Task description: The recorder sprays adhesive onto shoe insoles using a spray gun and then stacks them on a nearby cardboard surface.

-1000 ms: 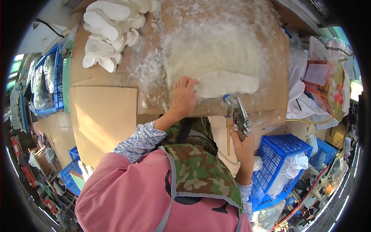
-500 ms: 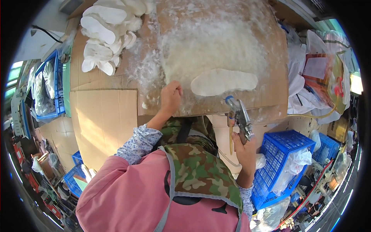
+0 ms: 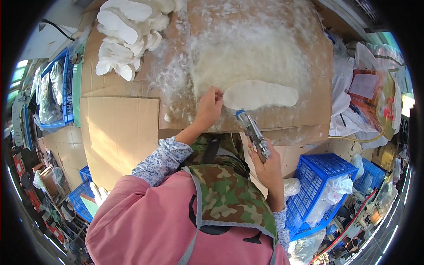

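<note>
Just beside left hand (fingers bunched together): white insole | right hand clamped on spray gun | stray blast could skid it, imo

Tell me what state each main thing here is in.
Insole: lying flat
Spray gun: held, nozzle near the insole
Right hand: gripping the spray gun
Left hand: fingers curled, beside the insole
Insole pile: jumbled
Cardboard: strewn with white fluff

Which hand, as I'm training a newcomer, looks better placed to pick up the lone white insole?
Probably the left hand: its fingers are close to the insole, while the right hand holds a blue-tipped metal tool.
</note>
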Motion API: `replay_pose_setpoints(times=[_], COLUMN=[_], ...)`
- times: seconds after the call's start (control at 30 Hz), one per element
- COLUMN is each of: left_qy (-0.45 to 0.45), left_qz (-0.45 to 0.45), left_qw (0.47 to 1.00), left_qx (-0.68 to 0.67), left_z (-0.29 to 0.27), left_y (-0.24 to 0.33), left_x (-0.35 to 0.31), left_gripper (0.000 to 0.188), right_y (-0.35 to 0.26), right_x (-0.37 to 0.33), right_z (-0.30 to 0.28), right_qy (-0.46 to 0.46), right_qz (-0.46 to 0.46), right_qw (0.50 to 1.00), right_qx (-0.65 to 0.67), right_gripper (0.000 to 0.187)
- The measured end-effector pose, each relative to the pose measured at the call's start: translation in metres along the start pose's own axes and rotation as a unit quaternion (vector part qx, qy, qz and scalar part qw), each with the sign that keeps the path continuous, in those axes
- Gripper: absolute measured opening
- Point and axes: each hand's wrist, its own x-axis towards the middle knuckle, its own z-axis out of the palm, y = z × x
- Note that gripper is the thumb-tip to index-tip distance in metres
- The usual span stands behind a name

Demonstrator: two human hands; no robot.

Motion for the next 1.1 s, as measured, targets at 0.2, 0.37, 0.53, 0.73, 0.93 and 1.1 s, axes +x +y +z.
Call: replay_pose_setpoints(times=[0.2, 0.37, 0.53, 0.73, 0.93, 1.1], left_qy=[0.010, 0.016, 0.020, 0.014, 0.019, 0.009], left_qz=[-0.012, 0.002, -0.016, -0.012, -0.005, -0.019], left_qw=[1.000, 1.000, 1.000, 1.000, 1.000, 1.000], left_qx=[-0.001, -0.013, -0.009, -0.010, 0.007, 0.010], left_z=[0.000, 0.000, 0.000, 0.000, 0.000, -0.003], left_y=[0.004, 0.006, 0.007, 0.009, 0.011, 0.020], left_x=[-0.001, -0.002, -0.002, -0.003, -0.003, -0.003], left_gripper=[0.018, 0.017, 0.022, 0.028, 0.028, 0.027], right_y=[-0.003, 0.000, 0.005, 0.014, 0.017, 0.018], right_x=[0.004, 0.007, 0.009, 0.013, 0.015, 0.015], right_z=[0.000, -0.007, -0.015, -0.024, -0.035, -0.045], right_qy=[0.000, 0.021, 0.055, 0.093, 0.121, 0.135], right_qz=[0.001, 0.008, -0.022, -0.042, -0.037, -0.026], right_qw=[0.999, 0.998, 0.995, 0.993, 0.990, 0.988], right_qx=[-0.037, -0.060, -0.078, -0.059, -0.061, -0.072], right_gripper=[0.030, 0.028, 0.022, 0.018, 0.014, 0.014])
